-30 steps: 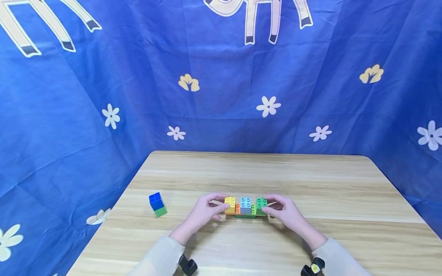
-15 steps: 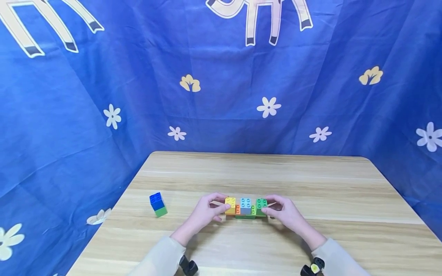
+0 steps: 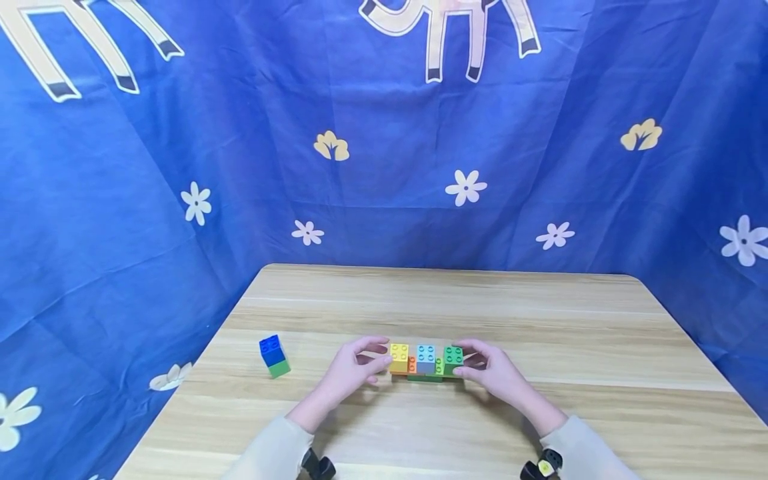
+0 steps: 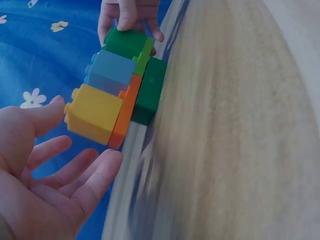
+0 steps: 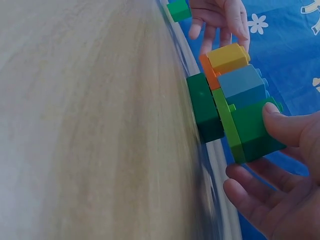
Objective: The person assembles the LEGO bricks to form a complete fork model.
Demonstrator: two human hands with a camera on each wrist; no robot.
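A toy-brick structure stands between both hands at mid-table. Its top row has a yellow brick point(image 3: 399, 359), a light blue brick point(image 3: 426, 360) and a green brick point(image 3: 453, 357). Under them lie an orange piece point(image 4: 126, 112) and a lime piece point(image 5: 228, 127), carried by a dark green brick point(image 5: 205, 107). My left hand point(image 3: 353, 367) is beside the yellow end, fingers spread and relaxed, a small gap showing in the left wrist view. My right hand point(image 3: 495, 368) holds the green brick's end, thumb on its front edge and index finger partly hidden behind.
A separate stack, a blue brick point(image 3: 273, 347) on a light green brick point(image 3: 279, 369), stands at the left of the wooden table point(image 3: 540, 320). A blue patterned cloth point(image 3: 384, 200) hangs behind and at the sides.
My left hand has drawn slightly left, away from the yellow brick. The right hand and the structure keep nearly the same place; the head view has shifted a little.
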